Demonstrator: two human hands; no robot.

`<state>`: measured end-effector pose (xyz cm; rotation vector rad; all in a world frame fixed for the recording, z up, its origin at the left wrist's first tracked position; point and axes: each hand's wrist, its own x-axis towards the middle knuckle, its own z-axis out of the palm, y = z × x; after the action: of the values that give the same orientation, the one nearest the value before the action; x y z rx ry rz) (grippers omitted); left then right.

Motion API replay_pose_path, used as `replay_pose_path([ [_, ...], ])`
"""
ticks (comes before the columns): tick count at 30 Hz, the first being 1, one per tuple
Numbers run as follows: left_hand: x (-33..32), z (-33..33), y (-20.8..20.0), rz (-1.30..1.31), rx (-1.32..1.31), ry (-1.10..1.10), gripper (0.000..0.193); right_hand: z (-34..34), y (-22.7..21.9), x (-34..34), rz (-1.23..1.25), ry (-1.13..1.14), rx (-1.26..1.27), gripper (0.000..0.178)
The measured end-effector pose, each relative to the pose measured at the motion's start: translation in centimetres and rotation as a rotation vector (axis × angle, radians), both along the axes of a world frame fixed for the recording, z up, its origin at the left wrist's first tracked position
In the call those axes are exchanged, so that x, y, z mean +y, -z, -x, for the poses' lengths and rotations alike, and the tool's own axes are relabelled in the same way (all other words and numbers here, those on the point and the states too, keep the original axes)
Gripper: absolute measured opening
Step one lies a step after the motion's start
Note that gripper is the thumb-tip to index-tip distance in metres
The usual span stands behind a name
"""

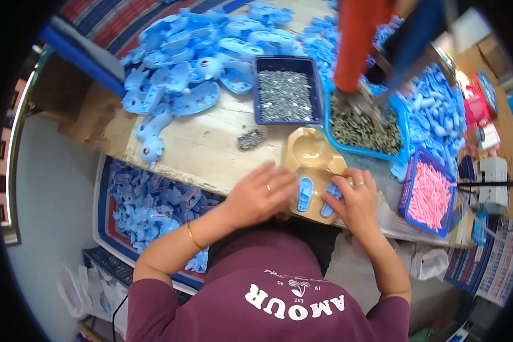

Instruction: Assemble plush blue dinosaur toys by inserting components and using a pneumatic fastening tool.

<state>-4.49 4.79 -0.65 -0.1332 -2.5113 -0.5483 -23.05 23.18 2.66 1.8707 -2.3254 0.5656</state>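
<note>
A tan moulded jig (312,155) lies at the near edge of the worn workbench (205,145). Two small blue plastic pieces sit in its lower recesses, one on the left (305,194) and one on the right (329,206). My left hand (259,195) rests against the jig's left side, fingers bent, beside the left blue piece. My right hand (354,200) presses on the right blue piece with its fingertips. Both hands wear a ring.
A dark blue tray of small metal parts (285,91) and a light blue tray of darker metal parts (362,128) stand behind the jig. A tray of pink pins (430,194) is at the right. Heaps of blue plastic shells (188,62) cover the back; a bin of them (148,205) stands below left.
</note>
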Motion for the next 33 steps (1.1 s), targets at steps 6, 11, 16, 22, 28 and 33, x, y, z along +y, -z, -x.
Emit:
replay_pose_path([
  [6, -13.4, -1.1, -1.5, 0.233, 0.167, -0.767, 0.03, 0.1, -0.8, 0.1, 0.034, 0.094, -0.088, 0.035],
  [11, -20.1, -3.0, -1.9, 0.287, 0.005, -0.894, 0.028, 0.5, -0.8, -0.8, 0.063, 0.055, -0.144, 0.028],
  [16, -21.3, -4.3, -5.4, -0.145, 0.359, -0.885, 0.025, 0.6, -0.8, -1.2, 0.105, 0.045, -0.209, 0.021],
  [22, -16.9, -5.0, -6.5, -1.083, 0.502, -0.646, 0.036, -0.3, -2.0, -2.1, 0.066, 0.033, -0.518, 0.032],
  [28, -2.8, 1.2, -2.5, -1.664, 0.316, -0.171, 0.036, -4.3, -2.6, -4.9, 0.116, -0.172, -0.895, 0.074],
  [33, -1.9, 2.7, -1.4, -1.384, 0.252, -0.197, 0.039, -2.0, -3.4, -2.5, 0.356, -0.079, -0.346, 0.053],
])
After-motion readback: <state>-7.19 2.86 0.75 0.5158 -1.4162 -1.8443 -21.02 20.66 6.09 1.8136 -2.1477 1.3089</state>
